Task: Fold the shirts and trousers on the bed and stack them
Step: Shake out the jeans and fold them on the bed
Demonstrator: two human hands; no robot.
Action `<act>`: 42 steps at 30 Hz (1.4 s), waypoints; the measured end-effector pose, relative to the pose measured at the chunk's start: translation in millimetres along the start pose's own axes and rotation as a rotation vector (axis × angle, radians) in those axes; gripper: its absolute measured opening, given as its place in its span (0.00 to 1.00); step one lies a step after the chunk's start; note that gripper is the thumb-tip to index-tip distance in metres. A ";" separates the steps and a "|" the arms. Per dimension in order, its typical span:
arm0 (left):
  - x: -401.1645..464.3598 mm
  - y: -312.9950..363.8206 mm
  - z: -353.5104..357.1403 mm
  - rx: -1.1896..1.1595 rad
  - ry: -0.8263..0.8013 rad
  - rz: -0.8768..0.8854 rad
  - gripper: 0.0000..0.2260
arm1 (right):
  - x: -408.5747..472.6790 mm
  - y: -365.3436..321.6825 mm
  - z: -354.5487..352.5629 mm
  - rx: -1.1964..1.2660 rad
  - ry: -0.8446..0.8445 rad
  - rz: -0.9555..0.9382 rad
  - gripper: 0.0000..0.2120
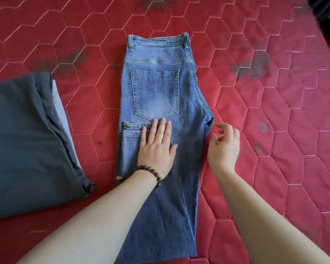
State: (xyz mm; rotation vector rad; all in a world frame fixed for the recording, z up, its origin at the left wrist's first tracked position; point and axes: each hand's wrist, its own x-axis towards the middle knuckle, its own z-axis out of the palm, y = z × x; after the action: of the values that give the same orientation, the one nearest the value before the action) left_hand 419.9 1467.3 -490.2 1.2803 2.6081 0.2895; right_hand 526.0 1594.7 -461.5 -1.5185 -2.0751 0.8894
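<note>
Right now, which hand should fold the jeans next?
Probably the right hand: it hovers free beside the jeans, fingers loosely curled, holding nothing. The left hand lies flat on them, pinning the fold.

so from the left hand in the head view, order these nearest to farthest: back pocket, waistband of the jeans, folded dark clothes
1. Back pocket: just beyond the fingertips of the left hand, which lies flat on the jeans.
2. Folded dark clothes: off to the left on the bed, apart from the jeans.
3. Waistband: at the far end of the jeans.
</note>
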 end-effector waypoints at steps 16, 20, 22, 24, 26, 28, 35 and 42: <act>0.5 -4.5 12.2 0.086 0.039 0.003 0.30 | 44.6 -4.3 14.3 -0.166 -0.315 -0.151 0.15; 0.9 -4.8 12.2 0.086 0.060 0.004 0.30 | 57.6 -1.1 7.6 -0.181 -0.200 -0.112 0.03; 1.2 -4.7 12.0 0.085 0.063 -0.001 0.30 | 63.8 1.7 3.9 -0.229 -0.225 -0.078 0.05; 1.1 -4.4 11.5 0.086 0.057 -0.004 0.30 | 67.2 -1.2 2.9 -0.203 -0.236 0.016 0.08; 1.1 -4.9 12.1 0.098 0.058 -0.001 0.30 | 64.5 -14.0 2.7 -0.161 -0.087 0.050 0.14; 1.7 -5.0 13.1 0.096 0.051 -0.004 0.30 | 49.2 -29.7 8.9 -0.191 0.007 -0.232 0.19; 1.7 -4.8 12.9 0.095 0.033 -0.002 0.31 | 15.1 12.6 27.1 -0.649 -0.468 -0.641 0.27; 3.3 -5.2 12.5 0.090 0.000 -0.009 0.31 | 9.0 -10.8 51.8 -0.589 -0.253 -0.450 0.27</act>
State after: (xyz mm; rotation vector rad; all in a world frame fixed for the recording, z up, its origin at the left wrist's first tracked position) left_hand 417.5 1467.8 -504.0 1.2962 2.6540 0.1716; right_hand 481.6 1588.1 -490.9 -1.1251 -2.8840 0.3205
